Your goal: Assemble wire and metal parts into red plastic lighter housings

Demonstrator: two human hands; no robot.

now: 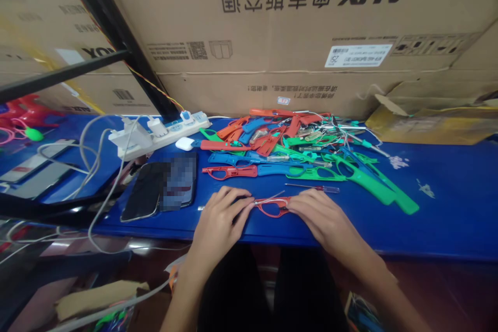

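A red lighter casing (272, 209) with an oval trigger opening lies level near the front of the blue table, a pale wire along its top. My left hand (225, 212) pinches its left end, and my right hand (321, 216) grips its right end; the fingers cover both ends. Just beyond my right hand lies a screwdriver (330, 189) with a dark red handle. Behind it, a red casing half (229, 171), a blue casing (272, 169) and a green casing (368, 182) lie at the near side of a pile of lighter parts.
Two phones (143, 192) lie left of my left hand. A white power strip (159, 137) with plugs and cables stands behind them, beside a black metal post (146, 83). A large cardboard box (280, 67) backs the table (447, 223); an open carton (431, 124) sits at right.
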